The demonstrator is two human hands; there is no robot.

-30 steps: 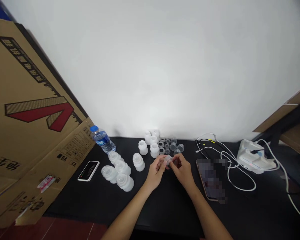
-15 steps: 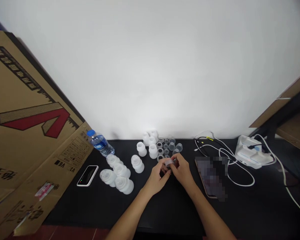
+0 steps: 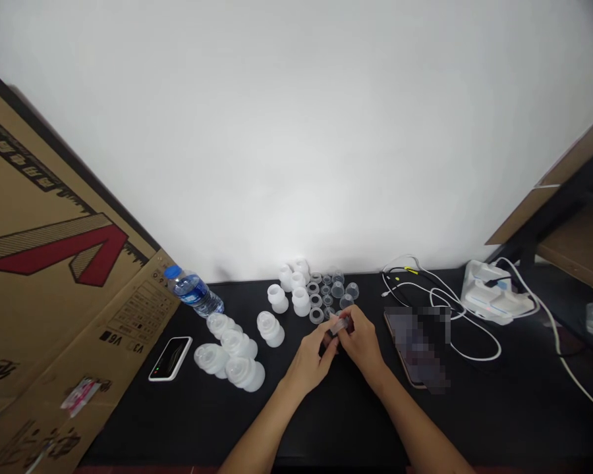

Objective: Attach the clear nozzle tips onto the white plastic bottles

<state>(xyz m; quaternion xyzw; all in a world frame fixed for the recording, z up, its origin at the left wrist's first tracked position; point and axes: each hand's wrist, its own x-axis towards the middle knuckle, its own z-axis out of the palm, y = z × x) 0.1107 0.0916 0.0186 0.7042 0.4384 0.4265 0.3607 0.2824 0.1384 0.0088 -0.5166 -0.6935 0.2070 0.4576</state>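
Since the frame a second ago, the clear piece [image 3: 340, 325] has tipped and edged toward the right hand [image 3: 363, 342], and the thumb of the left hand [image 3: 306, 359] has dropped away below it, while the bottles keep their places on the tabletop [image 3: 326, 421]. The piece, which looks like a small ring or cap, is held up between the two hands, just in front of the loose clear rings [image 3: 316, 316] and domed caps [image 3: 346, 301]. The right fingers pinch it between thumb and forefinger; the left fingers are curled close at its near side with a gap above the thumb, and I cannot tell whether they grip it or merely steady it. It looks like thin plastic, so it should be very light and fairly stiff, perhaps a little slick; its outer rim seems the best place to hold, with a gentle pinch, as hard squeezing might bend it or make it skip away. The open white bottles [image 3: 277, 298] stand behind the left hand, with a covered bottle [image 3: 270, 328] nearer and further covered ones to its left. A phone [image 3: 409, 349] lies beside the right forearm.
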